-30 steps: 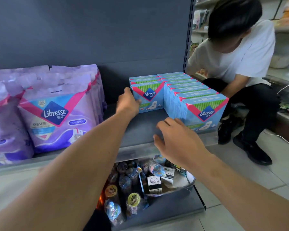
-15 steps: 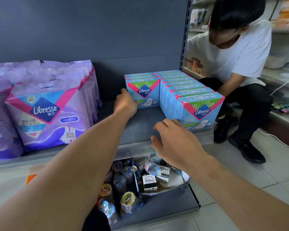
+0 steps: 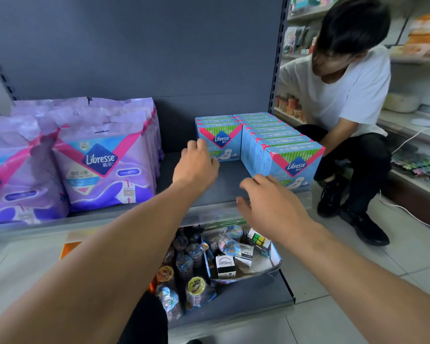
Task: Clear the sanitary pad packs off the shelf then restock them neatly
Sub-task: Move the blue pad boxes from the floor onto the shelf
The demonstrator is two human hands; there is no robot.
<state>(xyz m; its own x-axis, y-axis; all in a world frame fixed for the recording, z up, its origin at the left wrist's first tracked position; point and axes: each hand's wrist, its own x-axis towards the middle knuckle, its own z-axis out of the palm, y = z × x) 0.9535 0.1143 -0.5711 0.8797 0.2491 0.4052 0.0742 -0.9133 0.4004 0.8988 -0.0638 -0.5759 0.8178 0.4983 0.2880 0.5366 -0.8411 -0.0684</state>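
Two rows of blue Libresse pad boxes stand on the right of the grey shelf (image 3: 225, 184): a short back row (image 3: 220, 141) and a longer row (image 3: 292, 165) reaching the front edge. My left hand (image 3: 196, 165) is at the lower left front corner of the back row's front box, fingers loosely curled and touching it, not clearly gripping. My right hand (image 3: 271, 207) hovers with spread fingers over the shelf's front edge, its fingertips just short of the longer row's front box, and it holds nothing. Purple Libresse pad bags (image 3: 102, 157) fill the shelf's left side.
A person in a white shirt (image 3: 345, 95) crouches close to the right of the shelf end. The lower shelf holds a cardboard tray (image 3: 274, 266) of small toys and jars. A white cable (image 3: 407, 214) runs over the tiled floor at the right.
My left hand has slid slightly down and back along the back box's left front corner. My right hand has stayed near the front box. The view has shifted a little.
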